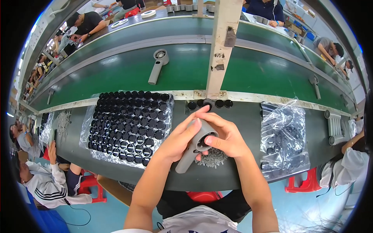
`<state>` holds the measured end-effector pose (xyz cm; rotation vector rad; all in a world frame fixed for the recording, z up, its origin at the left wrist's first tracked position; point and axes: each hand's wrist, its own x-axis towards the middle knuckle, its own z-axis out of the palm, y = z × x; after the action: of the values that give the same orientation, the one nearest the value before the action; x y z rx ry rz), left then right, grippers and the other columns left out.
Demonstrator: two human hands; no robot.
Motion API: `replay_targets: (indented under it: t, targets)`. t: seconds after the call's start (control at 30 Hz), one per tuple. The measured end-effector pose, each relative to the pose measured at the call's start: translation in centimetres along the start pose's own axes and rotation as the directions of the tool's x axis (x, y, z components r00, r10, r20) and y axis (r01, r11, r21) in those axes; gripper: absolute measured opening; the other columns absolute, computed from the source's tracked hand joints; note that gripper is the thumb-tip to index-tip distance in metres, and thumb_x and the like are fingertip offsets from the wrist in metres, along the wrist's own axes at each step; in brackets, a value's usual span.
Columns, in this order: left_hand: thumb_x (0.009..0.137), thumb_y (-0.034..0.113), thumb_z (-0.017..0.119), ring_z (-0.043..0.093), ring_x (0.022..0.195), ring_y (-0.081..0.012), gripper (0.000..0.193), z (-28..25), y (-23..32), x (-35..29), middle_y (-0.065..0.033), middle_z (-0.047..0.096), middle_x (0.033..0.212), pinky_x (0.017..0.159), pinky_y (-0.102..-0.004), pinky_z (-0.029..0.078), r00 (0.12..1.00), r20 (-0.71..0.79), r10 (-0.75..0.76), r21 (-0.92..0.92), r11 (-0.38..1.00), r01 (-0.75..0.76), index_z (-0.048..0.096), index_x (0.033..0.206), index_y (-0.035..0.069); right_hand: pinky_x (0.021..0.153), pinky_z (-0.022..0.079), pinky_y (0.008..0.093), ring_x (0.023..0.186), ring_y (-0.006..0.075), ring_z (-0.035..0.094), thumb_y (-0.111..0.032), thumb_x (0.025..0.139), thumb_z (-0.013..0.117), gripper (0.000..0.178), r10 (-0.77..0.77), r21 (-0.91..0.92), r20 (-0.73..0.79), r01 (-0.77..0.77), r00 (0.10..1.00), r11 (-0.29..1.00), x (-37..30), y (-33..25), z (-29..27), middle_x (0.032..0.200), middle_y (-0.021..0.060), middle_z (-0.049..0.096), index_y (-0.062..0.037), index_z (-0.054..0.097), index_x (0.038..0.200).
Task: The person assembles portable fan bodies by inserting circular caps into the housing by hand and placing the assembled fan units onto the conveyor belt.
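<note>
L hand + R hand clasp 1 grey fan body over bench, R thumb at its open head. Prob. press-fit step; next needs steady L grip, even thumb pressure.

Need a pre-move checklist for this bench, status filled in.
1. Fan held by left hand and right hand: ok.
2. Right thumb clear of the fan's opening: not ok, thumb is at it.
3. Fit inside the opening: cannot tell, partly hidden.
4. Caps in supply: ok, many rows at left.
5. Pins in supply: ok, heaped on the bench by the right hand.
</note>
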<state>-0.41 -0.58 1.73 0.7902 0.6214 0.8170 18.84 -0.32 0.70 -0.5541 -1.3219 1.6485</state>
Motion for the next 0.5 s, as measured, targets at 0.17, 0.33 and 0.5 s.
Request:
replay_targets:
  t: [0.17,0.33,0.5]
  targets:
    - [0.108,0.036,0.054,0.063,0.059,-0.013,0.048,0.3,-0.2,0.3,-0.0075,0.065,0.097,0.043,-0.0271,0.049,0.999,-0.04,0.002,0.032,0.999,-0.001,0.046,0.147,0.009,0.093,0.059,0.0364,0.133,0.0273,0.049,-0.007,0.085,0.081,0.067,-0.016,-0.04,0.033,0.017,0.999,0.999,0.0,-0.5,0.6,0.142,0.0135,0.05,0.0006,0.053,0.145]
    - [0.104,0.028,0.061,0.059,0.057,-0.0094,0.034,0.5,0.0,0.0,-0.0049,0.066,0.088,0.046,-0.025,0.046,0.981,-0.179,0.069,0.212,0.977,-0.03,0.06,0.126,0.001,0.095,0.06,0.0356,0.129,0.0267,0.05,-0.003,0.086,0.078,0.062,0.019,-0.158,0.016,-0.016,1.0,0.987,0.1,0.0,1.1,0.14,0.0131,0.049,0.0012,0.055,0.143]
    - [0.104,0.024,0.061,0.06,0.063,-0.008,0.031,0.3,0.4,-0.1,-0.0049,0.067,0.09,0.048,-0.0236,0.046,0.978,-0.172,0.119,0.304,0.951,-0.063,0.061,0.124,0.0,0.101,0.052,0.0351,0.128,0.0254,0.052,-0.003,0.086,0.078,0.063,-0.154,-0.373,0.095,0.178,0.984,0.911,0.4,1.2,0.4,0.141,0.0136,0.049,0.0004,0.054,0.145]
